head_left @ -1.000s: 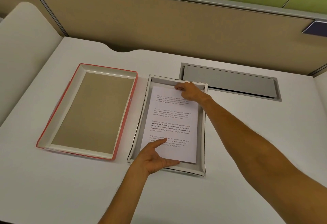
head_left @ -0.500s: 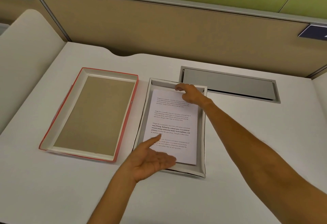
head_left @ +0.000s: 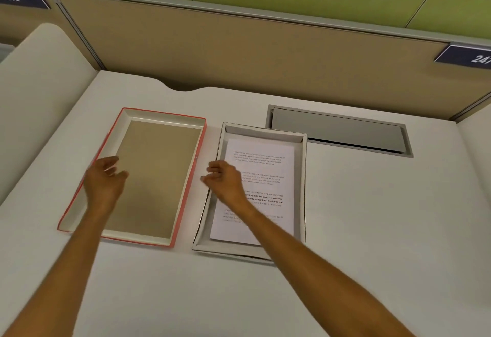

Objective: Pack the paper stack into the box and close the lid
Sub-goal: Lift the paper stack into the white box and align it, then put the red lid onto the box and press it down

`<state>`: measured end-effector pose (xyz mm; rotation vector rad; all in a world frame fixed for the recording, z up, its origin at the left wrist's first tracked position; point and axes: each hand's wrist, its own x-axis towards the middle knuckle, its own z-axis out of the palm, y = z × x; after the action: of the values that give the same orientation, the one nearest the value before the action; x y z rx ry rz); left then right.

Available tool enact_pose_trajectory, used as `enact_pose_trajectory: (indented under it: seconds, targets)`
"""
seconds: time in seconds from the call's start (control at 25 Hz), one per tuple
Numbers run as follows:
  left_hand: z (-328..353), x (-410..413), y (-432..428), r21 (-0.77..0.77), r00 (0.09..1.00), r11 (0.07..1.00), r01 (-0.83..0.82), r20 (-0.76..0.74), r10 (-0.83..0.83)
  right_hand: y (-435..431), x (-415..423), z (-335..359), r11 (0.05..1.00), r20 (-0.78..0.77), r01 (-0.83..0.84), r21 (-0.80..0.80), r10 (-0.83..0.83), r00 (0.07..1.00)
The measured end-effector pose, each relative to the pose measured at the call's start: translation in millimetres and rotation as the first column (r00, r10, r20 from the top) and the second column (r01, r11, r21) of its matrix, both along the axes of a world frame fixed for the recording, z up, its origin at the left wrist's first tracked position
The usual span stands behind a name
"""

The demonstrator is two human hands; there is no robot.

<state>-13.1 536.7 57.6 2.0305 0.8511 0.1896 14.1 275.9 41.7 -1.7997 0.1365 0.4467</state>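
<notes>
The paper stack is lying flat inside the box, its printed side facing up and its long edges running roughly parallel to the box walls, with a narrow strip of grey floor showing at the far end. The box is sitting open on the white desk, just to the right of the lid, which is resting upside down (brown inner panel up, red outer edge showing around the rim) and is not touching the box.

The left hand is hovering over the lid's left wall, fingers loosely curled and spread, gripping nothing; whether the palm is brushing the rim is hard to tell because of motion blur. The right hand is reaching across the box's left wall toward the gap between box and lid, its forearm passing over the near part of the paper stack. Its fingers are bent and slightly apart, also holding nothing.

Beyond the box, a grey cable hatch is sitting recessed in the desk, and a tan partition is rising behind the desk edge.
</notes>
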Motion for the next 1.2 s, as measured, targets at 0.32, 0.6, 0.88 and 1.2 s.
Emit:
enact_pose_trajectory:
  seconds: [0.32, 0.6, 0.88, 1.2]
  targets:
    - [-37, -8, 98, 0.443, 0.906, 0.868, 0.226, -0.423, -0.02, 59, -39, -27, 0.946, -0.123, -0.242, -0.216, 0.219, 0.968]
    - [-56, -11, 105, 0.503, 0.899, 0.814, 0.289, -0.436, -0.049, 77, -41, -40, 0.888, -0.11, -0.307, -0.343, 0.287, 0.952]
    - [-37, -2, 109, 0.454, 0.935, 0.882, 0.128, -0.352, 0.045, 66, -39, -17, 0.823, -0.098, -0.362, -0.437, 0.356, 0.929]
    - [-4, 20, 121, 0.246, 0.964, 0.966, 0.075, -0.265, -0.008, 117, -13, 94, 0.939, 0.077, -0.342, -0.044, 0.344, 0.936]
